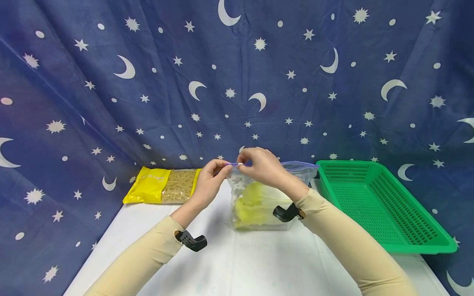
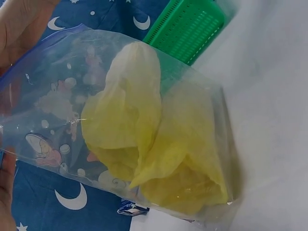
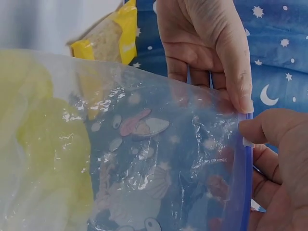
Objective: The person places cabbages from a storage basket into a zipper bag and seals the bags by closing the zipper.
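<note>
A clear zip bag [image 1: 237,193] with a purple zip strip and printed cartoon figures stands on the table, holding yellow-white cabbage leaves [image 2: 130,110]. At the bag's left top corner, my left hand [image 1: 209,181] pinches the end of the strip between thumb and fingers. Close beside it, my right hand [image 1: 264,166] pinches the small white slider [image 3: 247,143] on the strip. To the right of the slider the bag's mouth looks parted in the head view. In the right wrist view both thumbs nearly meet at the strip.
A yellow packet of dry pasta-like pieces [image 1: 177,191] lies at the back left. On the right stands a green plastic basket [image 1: 370,205] with slotted walls. A white cloth [image 1: 266,263] covers the table, and a blue star-and-moon curtain [image 1: 222,82] hangs behind it.
</note>
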`<action>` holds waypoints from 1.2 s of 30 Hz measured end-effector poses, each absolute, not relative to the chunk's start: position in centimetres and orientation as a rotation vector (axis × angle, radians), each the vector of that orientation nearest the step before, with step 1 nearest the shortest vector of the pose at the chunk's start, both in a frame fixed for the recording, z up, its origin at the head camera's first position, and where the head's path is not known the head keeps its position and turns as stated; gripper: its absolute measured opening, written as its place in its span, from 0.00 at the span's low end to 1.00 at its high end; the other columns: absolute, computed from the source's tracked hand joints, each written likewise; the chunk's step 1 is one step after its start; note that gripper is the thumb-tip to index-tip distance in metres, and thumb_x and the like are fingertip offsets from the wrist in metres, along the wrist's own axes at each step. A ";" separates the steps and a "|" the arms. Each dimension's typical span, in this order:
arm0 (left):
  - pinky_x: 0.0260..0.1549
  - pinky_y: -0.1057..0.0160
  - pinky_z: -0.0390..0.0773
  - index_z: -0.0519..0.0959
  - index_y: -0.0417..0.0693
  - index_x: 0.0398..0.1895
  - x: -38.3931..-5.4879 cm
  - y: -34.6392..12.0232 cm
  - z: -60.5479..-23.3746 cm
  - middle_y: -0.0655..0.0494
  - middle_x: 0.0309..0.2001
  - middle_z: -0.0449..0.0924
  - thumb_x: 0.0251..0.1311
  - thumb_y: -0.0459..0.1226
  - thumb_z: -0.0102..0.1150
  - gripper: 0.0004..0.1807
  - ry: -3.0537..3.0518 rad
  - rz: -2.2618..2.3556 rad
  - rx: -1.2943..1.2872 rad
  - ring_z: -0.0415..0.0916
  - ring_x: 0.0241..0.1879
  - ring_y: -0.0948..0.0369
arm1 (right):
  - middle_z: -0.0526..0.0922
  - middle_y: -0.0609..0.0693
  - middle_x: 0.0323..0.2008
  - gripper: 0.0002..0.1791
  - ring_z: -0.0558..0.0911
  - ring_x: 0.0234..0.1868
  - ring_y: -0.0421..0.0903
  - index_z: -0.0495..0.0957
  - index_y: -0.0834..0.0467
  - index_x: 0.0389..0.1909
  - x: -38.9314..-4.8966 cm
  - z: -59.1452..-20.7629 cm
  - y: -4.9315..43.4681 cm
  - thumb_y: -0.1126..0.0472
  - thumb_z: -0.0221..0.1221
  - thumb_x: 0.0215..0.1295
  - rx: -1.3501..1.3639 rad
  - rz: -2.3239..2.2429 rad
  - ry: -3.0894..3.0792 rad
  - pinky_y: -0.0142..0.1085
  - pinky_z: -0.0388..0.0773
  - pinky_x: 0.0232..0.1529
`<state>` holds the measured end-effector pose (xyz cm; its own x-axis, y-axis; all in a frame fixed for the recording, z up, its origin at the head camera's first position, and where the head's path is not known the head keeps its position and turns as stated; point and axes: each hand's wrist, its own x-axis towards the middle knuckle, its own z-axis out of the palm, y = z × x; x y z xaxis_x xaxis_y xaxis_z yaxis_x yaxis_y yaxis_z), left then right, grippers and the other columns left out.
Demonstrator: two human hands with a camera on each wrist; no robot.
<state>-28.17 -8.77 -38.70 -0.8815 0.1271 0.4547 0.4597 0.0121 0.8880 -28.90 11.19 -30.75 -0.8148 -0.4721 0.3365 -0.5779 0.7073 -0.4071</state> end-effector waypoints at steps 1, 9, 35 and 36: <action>0.38 0.67 0.78 0.81 0.39 0.47 -28.5 -8.8 -39.0 0.41 0.39 0.79 0.72 0.38 0.62 0.11 -2.028 -1.967 -0.612 0.77 0.38 0.51 | 0.85 0.42 0.38 0.02 0.81 0.47 0.44 0.83 0.50 0.36 -28.9 -30.8 11.2 0.57 0.64 0.66 0.847 0.745 -2.701 0.43 0.77 0.51; 0.40 0.66 0.76 0.80 0.38 0.45 -28.5 -8.7 -38.8 0.52 0.43 0.80 0.72 0.37 0.61 0.09 -1.991 -1.974 -0.651 0.75 0.39 0.60 | 0.84 0.40 0.36 0.02 0.81 0.45 0.43 0.85 0.49 0.34 -28.6 -30.7 11.5 0.55 0.66 0.65 0.841 0.676 -2.650 0.46 0.74 0.57; 0.51 0.64 0.79 0.74 0.32 0.46 -29.2 -9.4 -38.5 0.46 0.42 0.83 0.75 0.33 0.55 0.10 -1.900 -2.085 -0.653 0.81 0.46 0.60 | 0.83 0.41 0.38 0.02 0.79 0.44 0.44 0.83 0.49 0.33 -28.1 -31.3 16.6 0.56 0.64 0.64 0.744 0.639 -2.624 0.45 0.75 0.53; 0.51 0.63 0.79 0.73 0.32 0.46 -29.2 -9.5 -38.5 0.47 0.42 0.83 0.75 0.33 0.55 0.09 -1.902 -2.083 -0.648 0.81 0.46 0.60 | 0.83 0.41 0.38 0.02 0.79 0.44 0.44 0.83 0.49 0.33 -28.1 -31.3 16.8 0.56 0.64 0.64 0.739 0.641 -2.627 0.45 0.75 0.52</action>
